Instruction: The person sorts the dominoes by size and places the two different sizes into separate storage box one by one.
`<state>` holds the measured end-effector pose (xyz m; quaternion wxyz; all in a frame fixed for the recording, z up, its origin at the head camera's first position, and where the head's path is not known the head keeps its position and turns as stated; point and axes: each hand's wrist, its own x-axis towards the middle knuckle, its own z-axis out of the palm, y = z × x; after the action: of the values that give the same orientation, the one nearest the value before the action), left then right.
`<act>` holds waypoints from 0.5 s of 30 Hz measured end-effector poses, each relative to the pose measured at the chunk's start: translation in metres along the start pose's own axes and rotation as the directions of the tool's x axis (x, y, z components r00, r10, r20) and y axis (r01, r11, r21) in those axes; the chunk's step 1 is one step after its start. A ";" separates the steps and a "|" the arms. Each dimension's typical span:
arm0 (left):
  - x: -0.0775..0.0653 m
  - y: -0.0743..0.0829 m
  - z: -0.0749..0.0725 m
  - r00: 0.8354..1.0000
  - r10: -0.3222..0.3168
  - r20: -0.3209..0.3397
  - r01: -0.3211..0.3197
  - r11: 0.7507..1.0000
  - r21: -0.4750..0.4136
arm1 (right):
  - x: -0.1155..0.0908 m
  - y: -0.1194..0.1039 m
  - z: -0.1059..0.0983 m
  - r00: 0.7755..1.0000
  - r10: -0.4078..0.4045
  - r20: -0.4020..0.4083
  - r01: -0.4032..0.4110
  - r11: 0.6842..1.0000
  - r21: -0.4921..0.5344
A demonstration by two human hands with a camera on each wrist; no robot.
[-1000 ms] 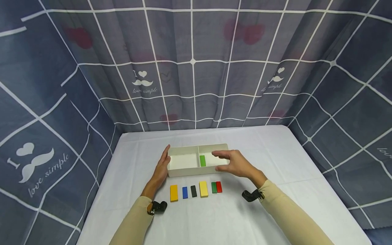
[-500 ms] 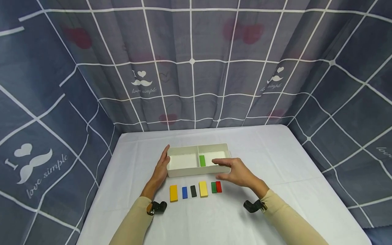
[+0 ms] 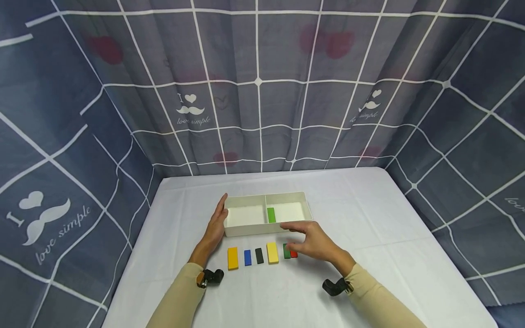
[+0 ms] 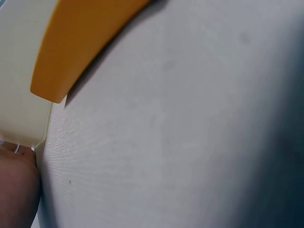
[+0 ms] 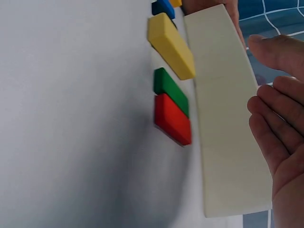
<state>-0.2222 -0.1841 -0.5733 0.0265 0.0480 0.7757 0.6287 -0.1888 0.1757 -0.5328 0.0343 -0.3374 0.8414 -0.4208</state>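
A cream two-compartment box [image 3: 248, 231] sits on the table, with a light green block [image 3: 271, 215] beside the divider in its right compartment. My left hand [image 3: 213, 228] rests along the box's left end, fingers extended. My right hand [image 3: 316, 241] is over the box's front right side, thumb and fingers apart, holding nothing. Its thumb is above the dark green block [image 5: 172, 90] and the red block [image 5: 172, 119], which lie side by side. In the head view the red one is partly covered by that hand.
Left of the green and red pair, the row before the box has a yellow block [image 3: 272, 253], a black block [image 3: 259, 256], a blue block [image 3: 248, 258] and an orange block [image 3: 233, 258]. A grey-blue checked curtain [image 3: 238, 109] surrounds the white-covered table [image 3: 352, 191].
My right hand has drawn back from over the box's right compartment toward the green and red blocks. The left hand, box and blocks stay in place.
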 end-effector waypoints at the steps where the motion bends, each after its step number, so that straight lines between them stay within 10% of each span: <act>1: 0.000 0.000 0.000 1.000 0.000 0.000 0.000 1.000 -0.002 | 0.000 0.001 0.002 1.000 -0.003 0.004 0.003 1.000 -0.004; 15: 0.000 -0.001 0.000 1.000 -0.004 0.003 0.004 1.000 -0.027 | 0.002 0.015 0.027 0.998 -0.002 0.057 0.008 0.994 -0.111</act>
<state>-0.2223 -0.1840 -0.5742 0.0298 0.0470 0.7674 0.6388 -0.1890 0.1625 -0.5613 0.0383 -0.3528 0.8614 -0.3634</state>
